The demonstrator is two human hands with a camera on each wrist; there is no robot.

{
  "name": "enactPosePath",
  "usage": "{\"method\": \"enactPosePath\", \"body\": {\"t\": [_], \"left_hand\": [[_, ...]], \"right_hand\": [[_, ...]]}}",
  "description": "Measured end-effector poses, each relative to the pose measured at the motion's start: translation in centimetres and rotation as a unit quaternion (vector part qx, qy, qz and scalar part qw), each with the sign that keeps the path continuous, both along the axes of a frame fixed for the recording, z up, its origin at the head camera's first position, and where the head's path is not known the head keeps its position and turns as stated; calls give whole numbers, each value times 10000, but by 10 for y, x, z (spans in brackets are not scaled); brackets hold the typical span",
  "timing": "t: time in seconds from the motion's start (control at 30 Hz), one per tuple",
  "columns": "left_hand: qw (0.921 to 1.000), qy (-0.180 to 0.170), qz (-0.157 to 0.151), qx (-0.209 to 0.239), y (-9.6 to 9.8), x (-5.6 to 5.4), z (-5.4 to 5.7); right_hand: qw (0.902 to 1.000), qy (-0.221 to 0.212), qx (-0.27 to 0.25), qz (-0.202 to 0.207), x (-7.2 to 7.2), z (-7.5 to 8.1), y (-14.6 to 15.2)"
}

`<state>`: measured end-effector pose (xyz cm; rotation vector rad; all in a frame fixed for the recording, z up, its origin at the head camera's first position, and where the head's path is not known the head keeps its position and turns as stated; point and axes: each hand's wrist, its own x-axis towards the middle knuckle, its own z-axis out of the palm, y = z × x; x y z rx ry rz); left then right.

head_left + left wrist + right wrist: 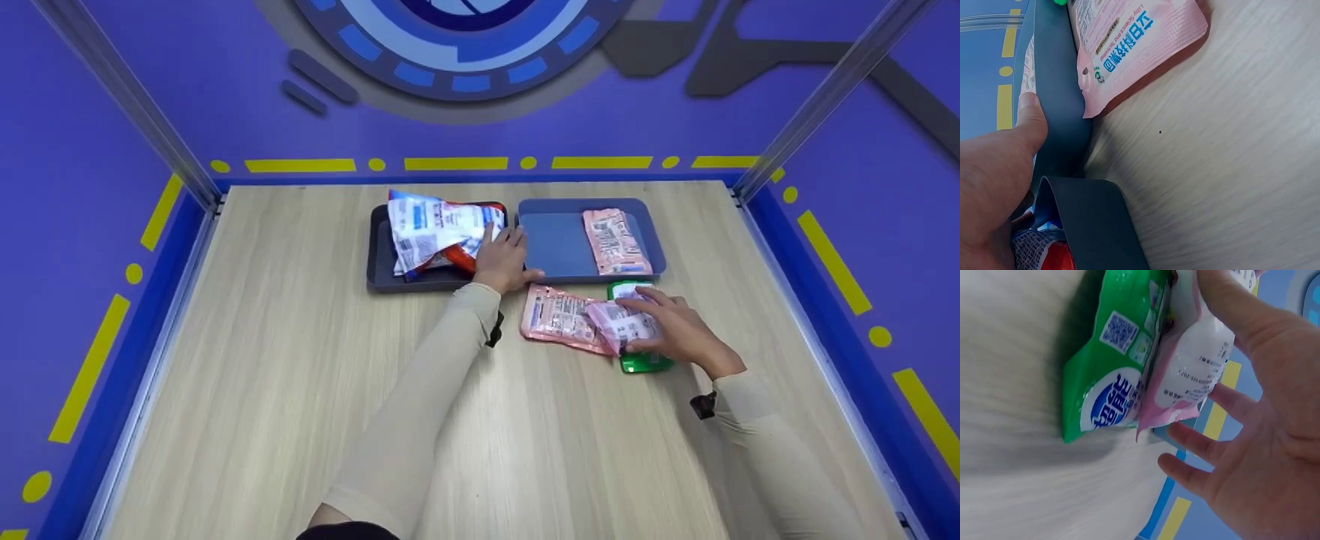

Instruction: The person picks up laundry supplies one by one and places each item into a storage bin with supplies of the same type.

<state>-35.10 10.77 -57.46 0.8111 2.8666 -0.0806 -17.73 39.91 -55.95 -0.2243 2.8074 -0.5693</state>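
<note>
My right hand (679, 326) pinches a pink-and-white pouch (621, 322) between thumb and fingers. In the right wrist view this pouch (1190, 365) leans beside a green pouch (1120, 354), which lies partly under the hand in the head view. A pink pouch (559, 315) lies flat on the table, its right end overlapped by the held one. My left hand (501, 262) rests where the two trays meet, fingers at the black tray's side and thumb (1030, 115) at the blue-grey tray's (1061, 73) rim.
The black tray (379, 262) holds white-and-blue and red pouches (442, 229), piled above its rim. Inside the blue-grey tray (551, 247), another pink pouch (616, 244) lies at the right end. Purple walls (465, 135) enclose the table's (285, 315) back and sides.
</note>
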Motion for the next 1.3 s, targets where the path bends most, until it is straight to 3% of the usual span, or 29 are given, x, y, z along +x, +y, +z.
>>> {"method": "enactPosePath", "body": {"t": [0.43,0.8,1.3], "left_hand": [[10000,-58,3,59,1,3,1],[10000,-27,53,47,-1,3,1],[10000,-8,25,61,-1,3,1]], "right_hand": [[9998,-135,117,-85,-2,-2,-6],[9992,272,279,-79,-8,-8,-11],[9986,427,200,-235,-12,-10,-15]]}}
